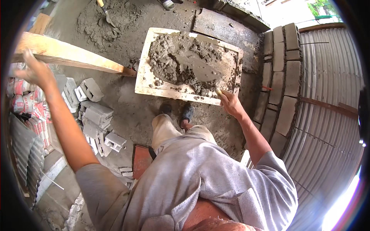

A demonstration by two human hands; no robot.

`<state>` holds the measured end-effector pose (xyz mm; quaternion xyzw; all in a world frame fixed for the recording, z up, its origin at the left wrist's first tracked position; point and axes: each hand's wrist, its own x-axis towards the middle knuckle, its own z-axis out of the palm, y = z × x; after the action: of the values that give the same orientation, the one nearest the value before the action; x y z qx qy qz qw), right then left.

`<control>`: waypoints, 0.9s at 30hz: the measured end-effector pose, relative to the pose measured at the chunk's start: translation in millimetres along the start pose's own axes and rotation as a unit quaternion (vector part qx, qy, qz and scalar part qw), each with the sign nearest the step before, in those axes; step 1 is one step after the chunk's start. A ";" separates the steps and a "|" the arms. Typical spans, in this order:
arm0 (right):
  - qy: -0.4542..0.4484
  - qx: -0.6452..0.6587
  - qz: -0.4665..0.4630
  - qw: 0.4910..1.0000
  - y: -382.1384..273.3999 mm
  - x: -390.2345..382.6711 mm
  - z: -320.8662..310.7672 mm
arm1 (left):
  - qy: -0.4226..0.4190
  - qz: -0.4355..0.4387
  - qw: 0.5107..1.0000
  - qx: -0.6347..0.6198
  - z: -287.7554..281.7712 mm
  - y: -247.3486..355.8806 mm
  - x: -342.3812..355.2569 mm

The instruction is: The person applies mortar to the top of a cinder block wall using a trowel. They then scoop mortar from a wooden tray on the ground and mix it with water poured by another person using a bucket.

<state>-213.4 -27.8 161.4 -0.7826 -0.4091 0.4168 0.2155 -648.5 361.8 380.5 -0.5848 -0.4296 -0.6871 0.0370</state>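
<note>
My right hand is closed round the light-coloured handle of a trowel at the near right edge of a shallow wooden mortar tray. The trowel's blade is hard to tell apart from the wet grey mortar heaped in the tray. Around the middle of the heap the surface looks smooth. Raised at the far left, my left hand has its fingers apart and holds nothing. It is slightly blurred, in front of or beside a wooden post; whether it touches the wood I cannot tell.
A shovel stands in a mortar pile at the back left. Hollow concrete blocks and red-and-white bags lie on the left. Along the right run a block wall and corrugated metal sheets. A flat board lies behind the tray.
</note>
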 end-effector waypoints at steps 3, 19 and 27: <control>-0.068 -0.022 0.111 0.991 3.2 25.3 10.9 | -0.082 -0.104 0.977 0.169 -63.7 -59.1 -110.5; -0.024 -0.069 0.089 0.993 -59.1 37.3 25.5 | -0.504 -0.643 0.474 0.329 -518.7 -129.1 -448.2; -0.032 -0.155 0.169 0.973 29.7 50.5 16.0 | -0.422 -0.683 0.558 0.209 -377.8 -130.1 -394.6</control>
<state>-196.9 -3.4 108.3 -0.8504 -0.3371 0.4040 0.0049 -888.4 25.9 -0.3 -0.3147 -0.7988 -0.0719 -0.5077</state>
